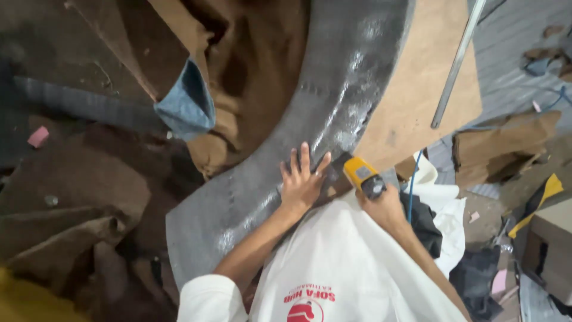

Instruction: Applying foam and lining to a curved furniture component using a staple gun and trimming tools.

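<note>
Grey fabric sheet: wide curved band, glossy in patches, stretched over a curved frame at centre, running from upper right to lower left.
Left hand: fingers spread, palm pressed flat on the sheet's lower edge.
Right hand: closed around a yellow and black power tool, nose at the sheet's edge just beside the left hand.
Blue hose: runs down from the tool.
Wooden board: right of the sheet, metal rod lying across it.
Brown cloth: heaped at left.

Yellow tool, glossy grey fabric
</note>
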